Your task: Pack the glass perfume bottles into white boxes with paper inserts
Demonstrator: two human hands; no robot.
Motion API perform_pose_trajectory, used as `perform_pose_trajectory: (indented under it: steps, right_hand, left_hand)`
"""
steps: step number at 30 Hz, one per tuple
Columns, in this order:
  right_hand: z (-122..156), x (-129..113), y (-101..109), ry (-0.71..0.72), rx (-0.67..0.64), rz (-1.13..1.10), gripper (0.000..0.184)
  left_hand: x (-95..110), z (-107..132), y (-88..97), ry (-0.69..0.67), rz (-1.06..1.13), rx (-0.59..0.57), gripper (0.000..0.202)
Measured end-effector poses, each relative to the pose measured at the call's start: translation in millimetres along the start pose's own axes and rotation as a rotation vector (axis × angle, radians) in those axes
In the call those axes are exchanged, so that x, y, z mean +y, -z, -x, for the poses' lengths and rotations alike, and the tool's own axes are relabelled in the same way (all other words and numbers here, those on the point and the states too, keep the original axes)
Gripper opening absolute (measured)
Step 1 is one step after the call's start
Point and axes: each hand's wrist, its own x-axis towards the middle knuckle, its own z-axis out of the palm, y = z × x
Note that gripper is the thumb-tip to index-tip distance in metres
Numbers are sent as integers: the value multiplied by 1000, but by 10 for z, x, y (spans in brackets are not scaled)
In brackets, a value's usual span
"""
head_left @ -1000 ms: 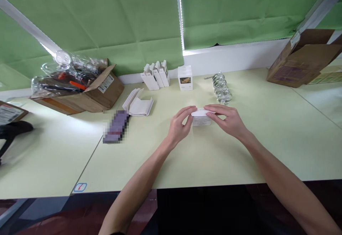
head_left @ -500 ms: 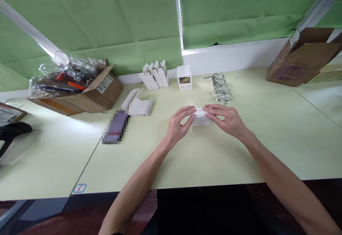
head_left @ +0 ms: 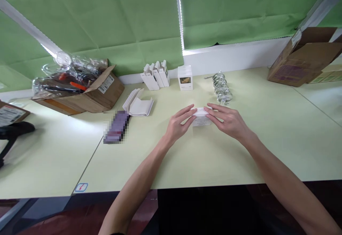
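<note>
A small white cardboard box (head_left: 201,121) with printed text stands on the table in front of me, its top face turned up. My left hand (head_left: 180,123) grips its left end, thumb at the near edge and fingers along the top. At the right end, my right hand (head_left: 224,119) holds the box the same way, thumb in front and fingers over the top. Beyond it stand finished-looking white boxes (head_left: 185,80) with a picture on the front. Several clear plastic-wrapped items (head_left: 221,88) lie in a row to their right.
Several tall white cartons with raised flaps (head_left: 155,76) stand at the back. Folded white papers (head_left: 140,106) lie left, beside a blurred purple object (head_left: 117,126). A cardboard box of plastic-wrapped items (head_left: 104,90) is far left; an open carton (head_left: 296,62) stands right.
Both hands stay on the white box, with the fingers shifting slightly on its top. The view has moved very slightly; the box remains in place.
</note>
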Motion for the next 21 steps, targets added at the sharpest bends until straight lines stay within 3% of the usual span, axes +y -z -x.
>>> perform_pose_trajectory:
  steps: [10,17,21]
  right_hand:
    - [-11,-20,-18,64,40,83,25]
    - [-22,-67,-24,75,31,154,24]
    - [-15,-99,-38,104,53,197,24]
  left_hand:
    - [-3,52,-63,-56,-98,85,22]
    - [-2,5,-48,-138,-112,74,18]
    - [20,-13,-47,-122,-134,58,14]
